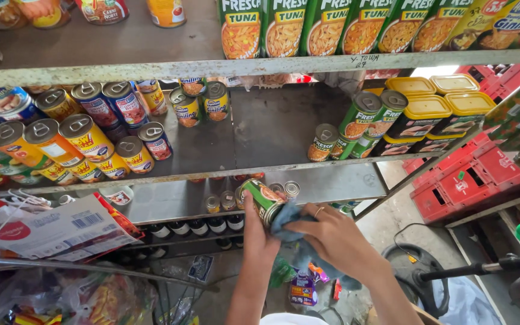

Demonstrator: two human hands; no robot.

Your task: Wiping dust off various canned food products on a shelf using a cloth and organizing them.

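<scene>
Left hand (259, 232) grips green can (262, 199) | right hand (332, 238) clutches blue cloth (284, 218) | shelf (260, 129) cans behind

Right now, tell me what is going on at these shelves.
A person stands at metal shelves stocked with canned goods. The left hand holds a green can tilted on its side, while the right hand presses a blue cloth against the can's end. More green cans and yellow-lidded tins sit on the middle shelf to the right.
</scene>
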